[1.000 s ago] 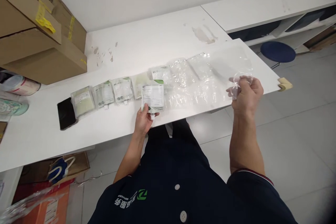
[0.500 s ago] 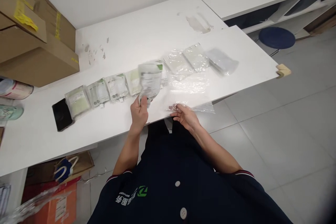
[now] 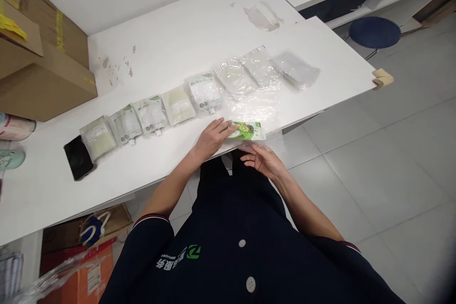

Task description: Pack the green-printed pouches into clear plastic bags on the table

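My left hand [image 3: 213, 138] holds a spouted pouch with a green fruit picture [image 3: 251, 131] by its left end, its fingers over the top. The pouch lies sideways at the table's front edge, at the mouth of a clear plastic bag [image 3: 254, 107]. How far it is inside the bag I cannot tell. My right hand [image 3: 264, 160] pinches the bag's near edge between thumb and forefinger, the other fingers loosely curled. Just beyond my left hand lies a bagged white pouch [image 3: 205, 92], spout toward me.
Several bagged packets, one a pale green packet [image 3: 178, 105], run in a row leftward to a black phone [image 3: 79, 158]. Flat clear bags [image 3: 298, 70] lie at the right. Cardboard boxes [image 3: 53, 73] stand at the left; a blue stool [image 3: 375, 32] is beyond the table.
My left hand has brought the pouch down and right to the bag's mouth, turning it so the fruit picture shows. My right hand stays at the bag's near edge.
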A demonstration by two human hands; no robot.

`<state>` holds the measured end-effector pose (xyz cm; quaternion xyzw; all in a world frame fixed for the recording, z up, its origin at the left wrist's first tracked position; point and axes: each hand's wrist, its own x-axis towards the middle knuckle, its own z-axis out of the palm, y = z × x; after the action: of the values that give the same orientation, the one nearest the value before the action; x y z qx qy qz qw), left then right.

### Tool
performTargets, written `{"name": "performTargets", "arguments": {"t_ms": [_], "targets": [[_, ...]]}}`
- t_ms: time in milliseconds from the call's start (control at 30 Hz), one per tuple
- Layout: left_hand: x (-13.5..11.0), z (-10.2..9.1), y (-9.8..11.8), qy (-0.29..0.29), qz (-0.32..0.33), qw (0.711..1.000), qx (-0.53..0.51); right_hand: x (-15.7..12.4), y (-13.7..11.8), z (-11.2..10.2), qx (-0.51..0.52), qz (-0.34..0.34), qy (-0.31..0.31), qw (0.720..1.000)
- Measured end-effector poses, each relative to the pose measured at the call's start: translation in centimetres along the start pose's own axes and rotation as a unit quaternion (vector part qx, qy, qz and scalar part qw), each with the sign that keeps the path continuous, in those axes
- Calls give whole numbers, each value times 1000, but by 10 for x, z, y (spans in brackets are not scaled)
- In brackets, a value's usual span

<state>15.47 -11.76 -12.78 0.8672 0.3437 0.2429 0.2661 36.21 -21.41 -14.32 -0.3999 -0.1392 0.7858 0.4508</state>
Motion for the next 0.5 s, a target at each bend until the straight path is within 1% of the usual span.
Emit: {"name": "performTargets", "arguments": {"t_ms": [67,100,233,333,433,500], "targets": [[7,1,4,0,0,1000,11,0,1,-5,1,-18,30,999],[11,2,6,-9,2,1000,20,1,2,-7,0,-17,37,999],[17,8,6,-93,23,994,49,6,4,-8,19,-13,47,999],[10,6,6,-143,36,986,83,4,3,-10,42,-16,47,998],[-1,-1,11,-174,44,978,110,-1,1,-14,53,-7,37,998],[-7,-1,13,-183,52,976,109,-5,-1,-16,52,-2,25,998]]}}
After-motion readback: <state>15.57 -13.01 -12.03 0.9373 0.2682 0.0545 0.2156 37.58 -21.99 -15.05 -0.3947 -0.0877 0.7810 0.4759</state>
